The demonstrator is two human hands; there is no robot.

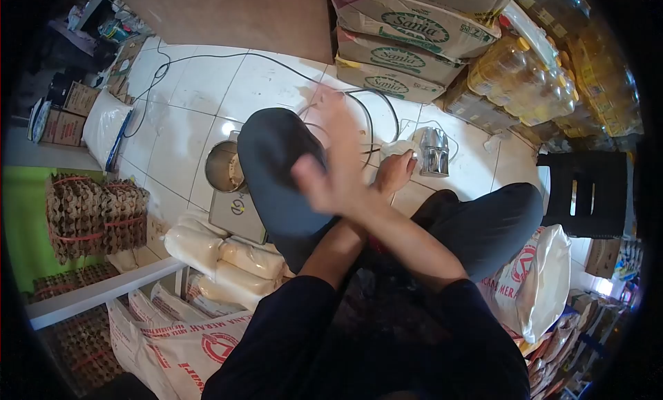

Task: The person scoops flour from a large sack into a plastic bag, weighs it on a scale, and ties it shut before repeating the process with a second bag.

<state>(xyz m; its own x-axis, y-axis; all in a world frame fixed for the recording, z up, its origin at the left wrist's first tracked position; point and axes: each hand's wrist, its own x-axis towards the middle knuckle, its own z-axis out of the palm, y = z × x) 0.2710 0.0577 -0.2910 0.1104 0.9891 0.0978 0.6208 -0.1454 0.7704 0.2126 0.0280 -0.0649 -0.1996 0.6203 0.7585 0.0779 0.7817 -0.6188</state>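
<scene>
I am seated with my legs folded and my forearms crossed. My right hand [331, 168] is raised over my left knee, blurred by motion, with its thumb apart from its stretched fingers and nothing visible in it. Beneath the right wrist runs my left forearm [337, 251]; its hand is mostly hidden, so its fingers cannot be made out. What looks like a bare foot [395, 173] shows just beyond the crossing, beside a shiny metal container [434, 153]. Left of my knee, a steel pot [222, 166] with pale contents stands by a grey box-shaped item [238, 215] with dark lettering.
Sania cartons [407, 54] are stacked ahead, with bottles of yellow oil [521, 79] to the right. A black cable [262, 56] crosses the tiles. Bags of white powder [224, 258], egg trays [97, 217] and printed sacks [183, 338] lie left; a black stool [583, 193] stands right.
</scene>
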